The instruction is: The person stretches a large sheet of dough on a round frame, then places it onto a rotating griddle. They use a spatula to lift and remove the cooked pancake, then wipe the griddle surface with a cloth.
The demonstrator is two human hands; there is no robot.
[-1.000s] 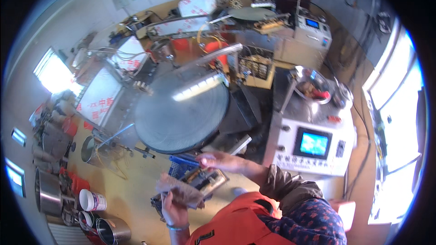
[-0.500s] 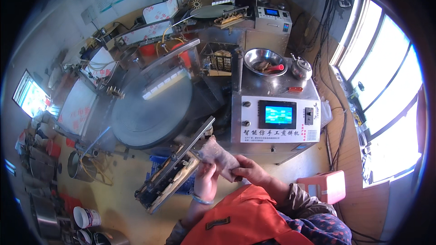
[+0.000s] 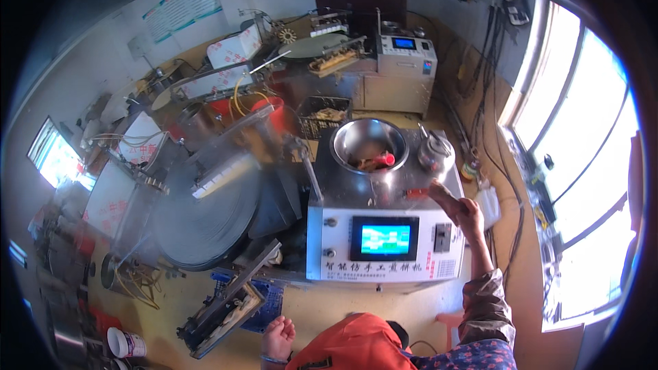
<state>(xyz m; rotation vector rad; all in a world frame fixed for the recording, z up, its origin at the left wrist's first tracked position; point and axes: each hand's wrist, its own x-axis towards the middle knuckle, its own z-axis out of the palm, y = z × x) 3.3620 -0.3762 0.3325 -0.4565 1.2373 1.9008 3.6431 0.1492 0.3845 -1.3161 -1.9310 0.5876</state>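
My right hand [image 3: 469,219] reaches forward over the right front of the steel machine cabinet [image 3: 322,188], closed on a folded grey-brown cloth [image 3: 445,199]. The cloth's far end is just beside a small red-handled tool [image 3: 415,193] lying on the cabinet top; whether they touch I cannot tell. Near my body at the lower middle, my left hand [image 3: 279,337] is empty, its fingers loosely curled and apart. A steel bowl [image 3: 370,147] holding a red-handled thing and brownish scraps stands on the cabinet, with a small steel kettle [image 3: 436,153] to its right.
Left of the cabinet lies a large round griddle [image 3: 205,212] with a white scraper bar [image 3: 226,175] over it. A long wooden-edged holder [image 3: 223,318] juts out in front, above a blue crate [image 3: 264,308]. Windows line the right; a second griddle machine [image 3: 404,72] stands behind.
My right hand has carried the cloth forward and right, up to the cabinet top. My left hand has let go of the cloth and drawn back toward my body. The view has shifted.
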